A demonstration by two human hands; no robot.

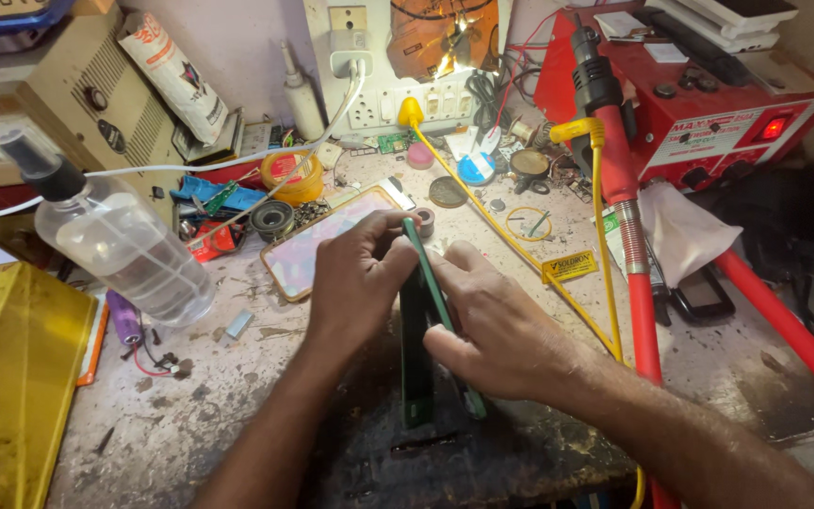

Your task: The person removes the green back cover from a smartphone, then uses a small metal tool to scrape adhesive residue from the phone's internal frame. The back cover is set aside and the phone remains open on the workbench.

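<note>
Both of my hands grip a thin green-edged phone body (437, 300), held on edge over the middle of the worn bench. My left hand (355, 281) clasps its far end from the left, thumb on the top edge. My right hand (496, 325) holds its near half from the right. Beneath them a dark flat green part (415, 372) lies on a black mat (445, 452). Just beyond my left hand a phone with a pinkish screen (308, 250) lies flat.
A clear plastic bottle with a black nozzle (115, 240) stands at the left beside a yellow tray (11, 377). A red soldering station (708, 104) with a red hose (643, 311) sits at the right. Yellow wire (520, 250), tape rolls, small parts and a wall socket board (398, 104) crowd the back.
</note>
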